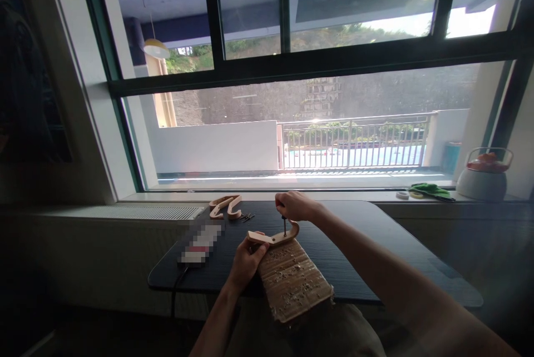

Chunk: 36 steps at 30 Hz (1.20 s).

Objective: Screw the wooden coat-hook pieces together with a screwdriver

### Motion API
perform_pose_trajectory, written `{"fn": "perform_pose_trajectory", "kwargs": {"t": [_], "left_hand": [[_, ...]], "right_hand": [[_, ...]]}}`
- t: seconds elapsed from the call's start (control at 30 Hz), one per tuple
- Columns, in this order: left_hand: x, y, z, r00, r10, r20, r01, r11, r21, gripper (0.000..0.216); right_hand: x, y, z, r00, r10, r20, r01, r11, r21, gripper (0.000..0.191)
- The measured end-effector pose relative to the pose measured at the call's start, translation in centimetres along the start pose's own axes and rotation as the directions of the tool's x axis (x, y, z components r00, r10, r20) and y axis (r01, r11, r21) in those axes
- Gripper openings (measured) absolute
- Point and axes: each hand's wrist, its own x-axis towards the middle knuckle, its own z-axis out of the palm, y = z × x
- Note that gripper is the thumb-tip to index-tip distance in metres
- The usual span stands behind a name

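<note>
- Counting through the head view, I get two bare hands, one curved wooden piece (277, 239) between them, one dark-shafted tool (285, 227) and one brown slab (294, 282)
- My right hand (295, 206) is clenched in a fist around the top of the tool, whose shaft stands nearly upright with its tip on the wooden piece; the grip hides most of the handle
- My left hand (246, 261) is grasping the straight left arm of that piece, thumb toward me and fingers mostly hidden behind
- I see the piece lying across the far end of the slab: pale and smooth, bent near its middle, curling up into a hook at the right, with one dark hole beside the bend
- The slab is banded crosswise, strewn with small bits and ragged at its near end, which juts past the table (354, 268) over the lap
- At the table's far left I make out two loose curved pieces (235, 215), plus a few screws (248, 217) too small for me to count
- One blurred-out object (200, 244) with one cable (174, 290) sits nearer on that side
- On the sill: one kettle (481, 183), one green bundle (431, 191) and two small rings (403, 195)
</note>
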Motion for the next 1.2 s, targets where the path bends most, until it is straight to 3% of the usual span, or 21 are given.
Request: {"fn": "perform_pose_trajectory", "kwargs": {"t": [0.17, 0.4, 0.77, 1.03, 1.2], "left_hand": [[0.1, -0.3, -0.1, 1.000, 0.006, -0.001, -0.006, 1.000, 0.023, 0.031], [0.1, -0.2, -0.1, 1.000, 0.011, 0.004, -0.011, 1.000, 0.010, 0.031], [0.2, -0.6, -0.1, 0.999, 0.025, 0.022, -0.026, 0.999, 0.042, 0.029], [0.1, -0.4, -0.1, 1.000, 0.026, 0.010, -0.026, 0.999, 0.022, 0.029], [0.1, -0.2, -0.1, 1.000, 0.022, 0.005, -0.022, 1.000, -0.002, 0.030]], "right_hand": [[-0.3, -0.1, -0.4, 0.999, 0.031, 0.006, -0.031, 0.999, -0.031, 0.026], [-0.5, 0.5, -0.6, 0.996, -0.078, 0.040, 0.079, 0.996, -0.032, 0.028], [-0.1, -0.6, -0.2, 0.999, 0.019, 0.050, -0.015, 0.997, -0.076, 0.022], [-0.3, 0.7, -0.9, 0.994, -0.077, 0.075, 0.073, 0.996, 0.050, 0.034], [-0.4, 0.7, -0.6, 0.996, -0.079, 0.033, 0.077, 0.995, 0.065, 0.025]]}}
